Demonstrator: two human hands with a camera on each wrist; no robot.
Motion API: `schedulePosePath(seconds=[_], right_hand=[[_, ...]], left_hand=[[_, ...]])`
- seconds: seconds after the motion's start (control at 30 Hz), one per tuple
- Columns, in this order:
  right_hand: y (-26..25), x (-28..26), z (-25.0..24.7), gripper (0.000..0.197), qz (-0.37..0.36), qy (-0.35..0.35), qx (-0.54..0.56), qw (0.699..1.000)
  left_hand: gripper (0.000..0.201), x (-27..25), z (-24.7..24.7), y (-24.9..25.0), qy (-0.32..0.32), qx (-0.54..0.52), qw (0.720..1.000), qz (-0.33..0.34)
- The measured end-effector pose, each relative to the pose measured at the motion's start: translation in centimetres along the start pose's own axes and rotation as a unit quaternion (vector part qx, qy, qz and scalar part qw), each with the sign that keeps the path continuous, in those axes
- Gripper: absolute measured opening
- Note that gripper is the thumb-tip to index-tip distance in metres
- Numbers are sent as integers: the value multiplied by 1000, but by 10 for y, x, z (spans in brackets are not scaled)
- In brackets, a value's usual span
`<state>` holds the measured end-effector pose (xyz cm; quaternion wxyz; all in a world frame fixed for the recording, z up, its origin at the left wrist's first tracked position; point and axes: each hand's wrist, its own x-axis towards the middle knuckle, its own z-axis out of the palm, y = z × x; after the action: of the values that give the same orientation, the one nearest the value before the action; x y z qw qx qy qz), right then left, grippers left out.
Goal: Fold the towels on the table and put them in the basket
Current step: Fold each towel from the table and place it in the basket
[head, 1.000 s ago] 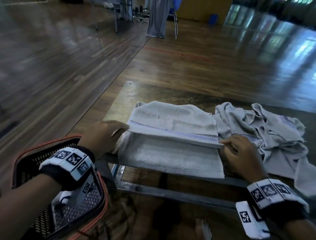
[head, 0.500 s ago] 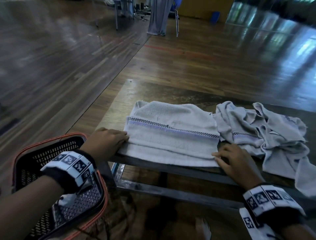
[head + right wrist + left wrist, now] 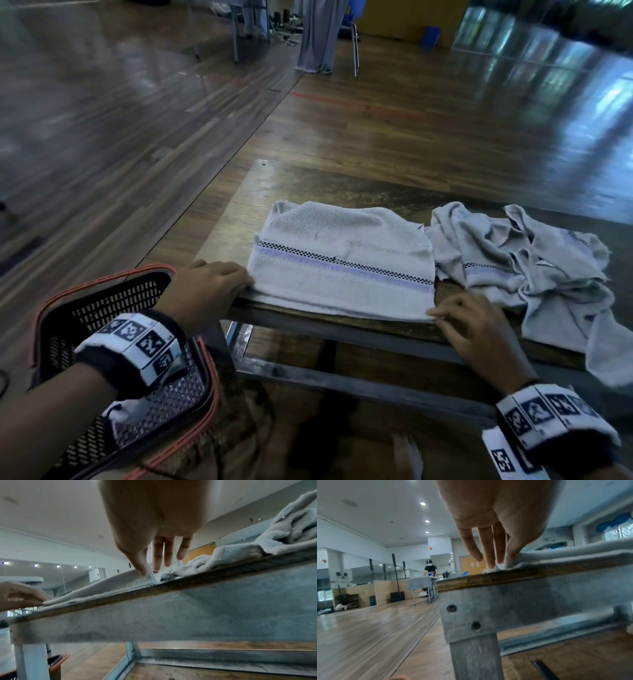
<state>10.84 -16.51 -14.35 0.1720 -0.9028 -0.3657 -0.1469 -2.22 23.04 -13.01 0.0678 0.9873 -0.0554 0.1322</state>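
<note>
A pale towel with a checked and purple stripe lies folded flat on the wooden table, its near edge along the table's front edge. My left hand pinches its near left corner; in the left wrist view the thumb and fingers close on that corner. My right hand pinches the near right corner, with the thumb and index fingertips on the cloth. A crumpled heap of grey towels lies to the right. The black mesh basket with an orange rim stands on the floor at the lower left.
Part of the crumpled heap hangs over the table's front edge at the right. A metal frame and leg run under the tabletop beside the basket. Polished wooden floor surrounds the table, with a chair and draped cloth far behind.
The lifted upper layer of the towel has been drawn toward me and laid flat on the lower layer. Both hands came down to the near corners.
</note>
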Motion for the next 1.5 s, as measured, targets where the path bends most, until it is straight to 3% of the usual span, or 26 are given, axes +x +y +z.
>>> schedulePosePath(seconds=[0.13,0.27,0.47,0.6,0.67,0.77,0.83,0.9,1.0,1.07,1.2,1.33,1.5], right_hand=[[2,-3,-2,26,-9,5,-5,1000],[3,2,-6,26,14,20,-24,999],[3,5,-9,17,-30,-69,34,997],[4,28,-20,7,30,-160,13,987],[0,45,-27,11,47,-113,10,992],[-3,62,-44,13,27,88,-11,996],[-7,60,-47,16,30,150,-25,988],[-11,47,-41,16,34,115,-28,992],[-12,23,-20,14,35,-50,-70,996],[-7,12,-12,12,55,-111,-65,990],[-2,4,-10,18,67,-103,-39,992],[-2,2,-13,35,55,-160,-58,984],[-7,2,-15,46,60,-198,-74,975]], left_hand=[[15,-2,-1,0,9,-1,1000,17],[35,0,-2,4,-11,-7,999,31],[30,-2,-3,-3,-66,-16,996,51],[25,14,-13,-8,-151,-32,988,13],[25,22,-16,-8,-187,-13,982,2],[26,26,-16,-5,-200,8,980,1],[26,25,-14,-3,-193,3,981,5],[27,21,-12,-3,-177,4,984,7],[25,13,-6,-5,-160,1,987,-6],[22,8,-4,-6,-145,1,989,-11],[15,2,-5,-6,-119,-38,992,-9],[13,5,-10,-7,-115,-133,984,-33],[19,6,-10,-6,-128,-93,987,-41]])
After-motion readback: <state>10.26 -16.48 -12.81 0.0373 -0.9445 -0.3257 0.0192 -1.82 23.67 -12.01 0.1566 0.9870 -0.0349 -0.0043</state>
